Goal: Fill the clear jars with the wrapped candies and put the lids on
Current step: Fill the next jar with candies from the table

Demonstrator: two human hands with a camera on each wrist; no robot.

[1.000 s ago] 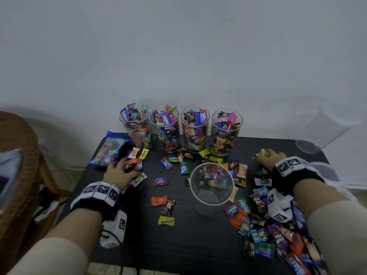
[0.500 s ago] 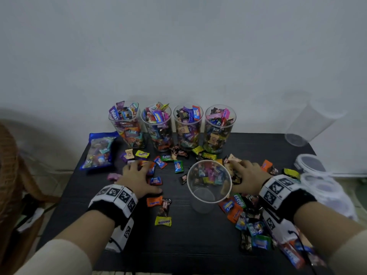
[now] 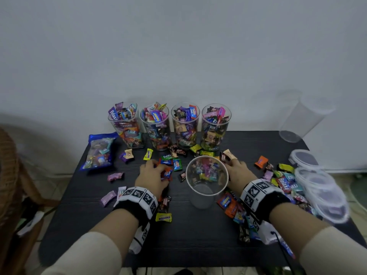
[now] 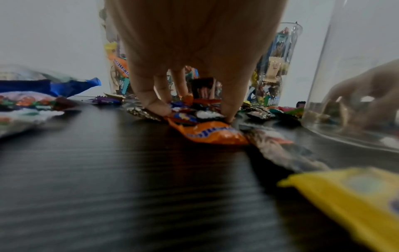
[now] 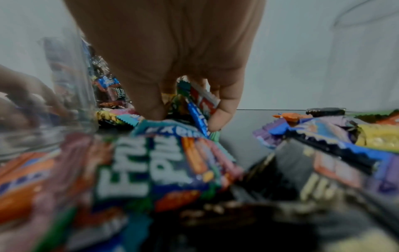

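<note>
An open clear jar [image 3: 206, 195] stands mid-table, a few candies low inside it. Behind it four clear jars [image 3: 170, 126] stand in a row, heaped with wrapped candies and without lids. My left hand [image 3: 156, 169] lies just left of the open jar, its fingers curled round several wrapped candies [image 4: 190, 112] on the table, an orange one [image 4: 207, 133] in front. My right hand [image 3: 233, 165] is close to the jar's right side and pinches a bunch of wrappers [image 5: 200, 105]. More loose candies [image 3: 282, 181] lie around both hands.
Clear lids [image 3: 321, 187] are stacked at the right table edge. An empty clear jar [image 3: 301, 120] leans at the back right. A blue candy bag [image 3: 99, 151] lies at the back left. A wicker chair [image 3: 8, 175] stands left of the dark table [image 3: 198, 235].
Both hands have drawn inward toward the open jar: the left one from beside the blue bag, the right one from the far right. Each has gathered candies on the way.
</note>
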